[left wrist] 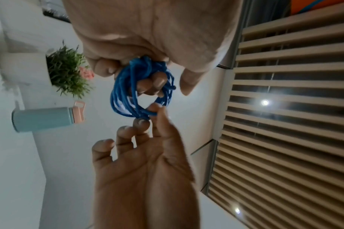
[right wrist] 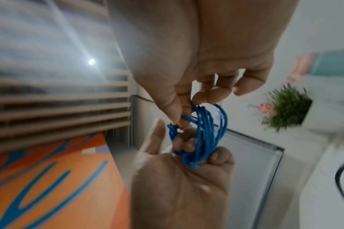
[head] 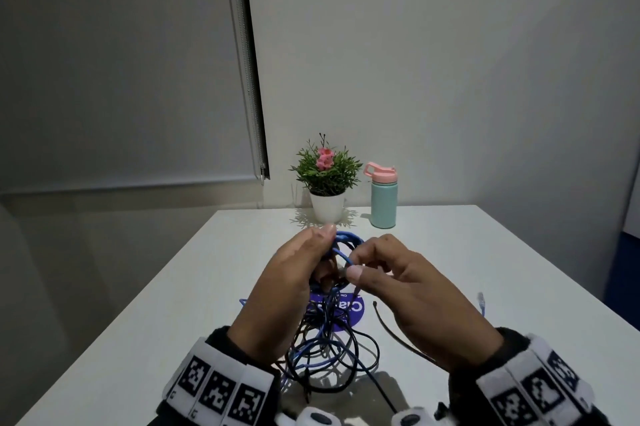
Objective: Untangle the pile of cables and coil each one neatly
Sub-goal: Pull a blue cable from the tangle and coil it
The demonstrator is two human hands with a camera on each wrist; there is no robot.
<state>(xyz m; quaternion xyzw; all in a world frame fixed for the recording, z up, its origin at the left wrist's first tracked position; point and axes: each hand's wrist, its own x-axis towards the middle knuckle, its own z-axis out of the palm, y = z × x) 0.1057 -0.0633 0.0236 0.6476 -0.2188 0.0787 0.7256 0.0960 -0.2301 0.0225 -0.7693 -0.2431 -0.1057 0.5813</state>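
Note:
I hold a small coil of blue cable (head: 346, 238) in the air between both hands. My left hand (head: 325, 252) grips one side of the blue coil (left wrist: 124, 96), fingers curled through its loops. My right hand (head: 356, 263) pinches a strand on the other side between thumb and forefinger. The right wrist view shows that pinch (right wrist: 182, 119) on the blue coil (right wrist: 206, 128). From the coil the blue cable runs down into a tangled pile of black and blue cables (head: 329, 349) lying on the white table (head: 450, 252) below my wrists.
A potted plant (head: 327, 176) and a mint bottle with a pink lid (head: 382, 199) stand at the table's far edge. A purple round sticker (head: 349, 313) lies under the pile. A loose dark strand (head: 391, 328) and a blue cable's plug end (head: 481, 302) lie to the right.

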